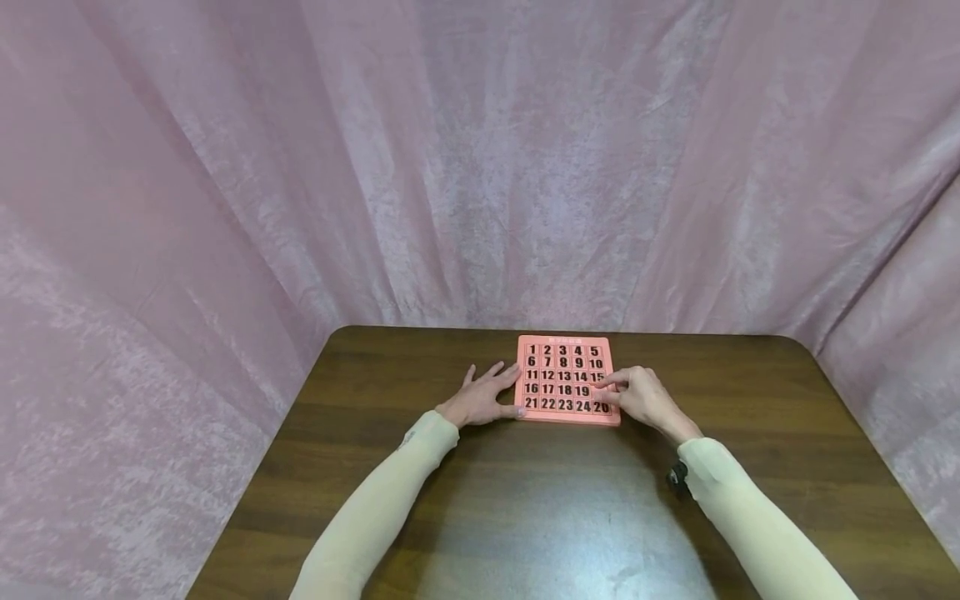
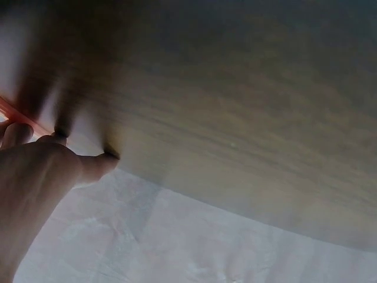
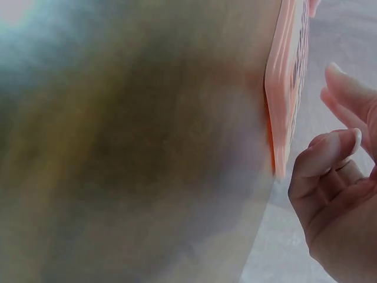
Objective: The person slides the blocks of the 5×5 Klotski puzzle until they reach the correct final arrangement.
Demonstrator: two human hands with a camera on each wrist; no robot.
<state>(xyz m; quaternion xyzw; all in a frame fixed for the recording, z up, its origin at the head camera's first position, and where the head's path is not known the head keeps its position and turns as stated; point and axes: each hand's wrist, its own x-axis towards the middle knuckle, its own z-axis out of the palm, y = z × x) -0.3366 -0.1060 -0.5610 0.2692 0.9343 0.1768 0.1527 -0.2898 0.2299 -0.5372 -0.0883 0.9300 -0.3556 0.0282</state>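
Note:
A pink number slide puzzle (image 1: 564, 380) lies flat on the table, with black numerals in rows. The bottom row reads 21, 22, 23, 24, 20. My left hand (image 1: 483, 400) has its fingers spread, with fingertips and thumb against the puzzle's left edge. On the right side my right hand (image 1: 636, 395) reaches over the border, its fingertips at the tiles by 15 and 20. They hide the spot right of 19. In the right wrist view the thumb and a finger of the right hand (image 3: 341, 188) stand apart, other fingers curled, beside the puzzle's pink edge (image 3: 281, 88).
The brown wooden table (image 1: 420, 517) has rounded far corners and a bright reflection near the front. Pink velvet curtains (image 1: 525, 167) hang behind it and along its sides. A dark round object (image 1: 677, 477) sits at the right sleeve's cuff.

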